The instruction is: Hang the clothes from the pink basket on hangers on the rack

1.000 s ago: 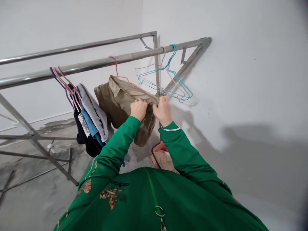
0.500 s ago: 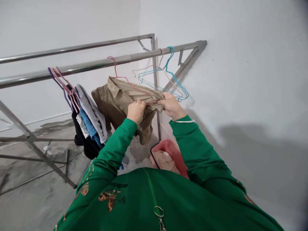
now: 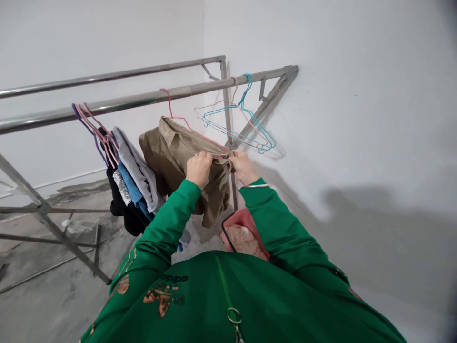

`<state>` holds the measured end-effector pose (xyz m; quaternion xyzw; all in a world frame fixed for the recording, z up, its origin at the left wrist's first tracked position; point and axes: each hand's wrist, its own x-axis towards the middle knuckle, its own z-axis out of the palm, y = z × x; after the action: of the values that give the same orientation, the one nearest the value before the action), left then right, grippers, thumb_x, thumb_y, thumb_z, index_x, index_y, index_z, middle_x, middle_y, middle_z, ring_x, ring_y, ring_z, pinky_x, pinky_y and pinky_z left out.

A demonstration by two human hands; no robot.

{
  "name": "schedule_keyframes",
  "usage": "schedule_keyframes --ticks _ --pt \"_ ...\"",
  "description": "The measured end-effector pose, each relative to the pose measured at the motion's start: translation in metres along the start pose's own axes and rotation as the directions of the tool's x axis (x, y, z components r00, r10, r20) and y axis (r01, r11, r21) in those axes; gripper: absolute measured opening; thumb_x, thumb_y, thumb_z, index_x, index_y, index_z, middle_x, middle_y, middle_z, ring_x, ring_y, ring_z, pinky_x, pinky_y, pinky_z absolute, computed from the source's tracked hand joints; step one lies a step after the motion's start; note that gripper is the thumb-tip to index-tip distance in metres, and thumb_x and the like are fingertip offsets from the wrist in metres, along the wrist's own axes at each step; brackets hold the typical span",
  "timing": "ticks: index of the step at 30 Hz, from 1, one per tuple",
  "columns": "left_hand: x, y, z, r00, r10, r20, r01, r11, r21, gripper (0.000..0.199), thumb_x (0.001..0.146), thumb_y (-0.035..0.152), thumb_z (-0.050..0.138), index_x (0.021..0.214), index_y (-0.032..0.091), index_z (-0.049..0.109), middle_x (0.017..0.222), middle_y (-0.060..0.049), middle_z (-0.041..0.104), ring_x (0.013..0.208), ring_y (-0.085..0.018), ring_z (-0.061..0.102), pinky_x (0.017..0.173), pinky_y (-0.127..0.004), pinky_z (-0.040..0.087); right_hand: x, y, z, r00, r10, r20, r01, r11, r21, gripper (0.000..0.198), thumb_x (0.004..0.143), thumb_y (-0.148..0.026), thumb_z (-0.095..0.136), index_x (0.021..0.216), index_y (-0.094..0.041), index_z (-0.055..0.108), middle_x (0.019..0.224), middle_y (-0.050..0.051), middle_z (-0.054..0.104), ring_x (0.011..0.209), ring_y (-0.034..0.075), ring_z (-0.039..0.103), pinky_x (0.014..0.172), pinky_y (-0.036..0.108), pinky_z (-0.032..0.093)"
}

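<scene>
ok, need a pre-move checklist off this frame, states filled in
1. Pink hanger hooked on the rail: ok.
2. Left hand gripping the brown garment: ok, at its near edge.
3. Right hand gripping the garment: ok, at its right end.
4. Hanger's right end covered by cloth: not ok, pink wire shows bare between the hands.
5. Cloth secured to that end: cannot tell, the hands hide part of it.
6. Blue hangers out from between the hands: ok, they hang farther right on the rail.
</scene>
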<state>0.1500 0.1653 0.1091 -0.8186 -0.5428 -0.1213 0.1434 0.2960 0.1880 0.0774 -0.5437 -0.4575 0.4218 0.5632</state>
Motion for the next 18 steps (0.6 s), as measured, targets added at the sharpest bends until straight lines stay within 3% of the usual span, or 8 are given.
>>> schedule_keyframes --ticks 2,3,5,7,9,11,15,18 --pt "-0.002 -0.001 0.003 1.000 -0.003 0.020 0.003 1.000 -0.003 0.027 0.095 0.015 0.034 0.102 0.012 0.060 0.103 -0.015 0.063 0.095 -0.025 0.064 0.072 -0.032 0.049 -0.013 0.007 0.005 0.996 0.083 0.035 -0.084 0.996 0.027 0.015 0.064 -0.025 0.050 0.078 -0.020 0.049 0.059 -0.005 0.046 0.055 0.012 0.045 0.056 0.025 0.038" --pt "-0.003 -0.001 0.003 0.999 0.005 0.033 -0.005 1.000 -0.002 0.027 0.095 0.014 0.035 0.103 0.012 0.060 0.103 -0.015 0.063 0.095 -0.026 0.064 0.072 -0.032 0.049 -0.019 0.007 0.006 0.999 0.032 0.018 -0.032 0.999 -0.017 0.015 0.064 -0.025 0.049 0.079 -0.020 0.050 0.061 -0.005 0.048 0.058 0.013 0.046 0.058 0.026 0.040" --pt "-0.002 0.001 0.001 0.998 0.034 0.057 -0.035 0.999 0.004 0.028 0.094 0.013 0.034 0.103 0.011 0.060 0.103 -0.016 0.062 0.095 -0.026 0.064 0.073 -0.034 0.049 -0.028 -0.002 0.004 0.982 -0.186 -0.042 0.175 0.966 -0.191 0.017 0.064 -0.021 0.048 0.081 -0.019 0.051 0.071 -0.002 0.054 0.068 0.014 0.049 0.068 0.028 0.043" --pt "0.000 0.003 -0.003 0.996 0.064 0.058 -0.065 0.998 0.010 0.029 0.094 0.012 0.033 0.103 0.010 0.060 0.103 -0.018 0.062 0.098 -0.027 0.063 0.075 -0.034 0.048 -0.031 -0.017 -0.001 0.917 -0.397 -0.045 0.353 0.858 -0.372 0.022 0.064 -0.017 0.047 0.085 -0.019 0.052 0.082 0.002 0.057 0.079 0.017 0.052 0.078 0.030 0.044" --pt "0.003 0.006 -0.006 0.996 0.075 0.044 -0.075 0.997 0.005 0.029 0.095 0.012 0.032 0.103 0.009 0.060 0.104 -0.018 0.062 0.099 -0.027 0.063 0.075 -0.034 0.048 -0.034 -0.028 -0.005 0.872 -0.488 -0.015 0.426 0.776 -0.465 0.026 0.066 -0.015 0.045 0.091 -0.018 0.051 0.090 0.005 0.058 0.087 0.019 0.053 0.085 0.033 0.043" --pt "0.005 0.008 -0.008 0.996 0.079 0.038 -0.079 0.997 -0.006 0.029 0.095 0.012 0.032 0.104 0.009 0.060 0.107 -0.018 0.061 0.097 -0.027 0.063 0.074 -0.034 0.047 -0.039 -0.029 -0.007 0.865 -0.501 -0.006 0.432 0.751 -0.500 0.029 0.067 -0.013 0.043 0.094 -0.017 0.051 0.094 0.007 0.059 0.090 0.020 0.054 0.088 0.034 0.044" --pt "0.009 0.011 -0.008 0.994 0.108 0.033 -0.107 0.994 -0.014 0.029 0.093 0.010 0.032 0.106 0.009 0.059 0.105 -0.017 0.062 0.094 -0.026 0.064 0.072 -0.034 0.047 -0.052 -0.006 -0.012 0.897 -0.443 0.013 0.382 0.758 -0.528 0.034 0.066 -0.013 0.042 0.099 -0.016 0.050 0.098 0.010 0.059 0.093 0.023 0.056 0.089 0.039 0.045" --pt "0.009 0.012 -0.008 0.982 0.178 -0.066 -0.181 0.982 -0.051 0.029 0.094 0.013 0.033 0.104 0.010 0.061 0.102 -0.017 0.063 0.095 -0.026 0.063 0.079 -0.036 0.046 -0.047 0.019 -0.021 0.909 -0.416 0.020 0.369 0.783 -0.501 0.038 0.065 -0.014 0.042 0.102 -0.016 0.050 0.102 0.011 0.060 0.097 0.024 0.056 0.093 0.041 0.045"
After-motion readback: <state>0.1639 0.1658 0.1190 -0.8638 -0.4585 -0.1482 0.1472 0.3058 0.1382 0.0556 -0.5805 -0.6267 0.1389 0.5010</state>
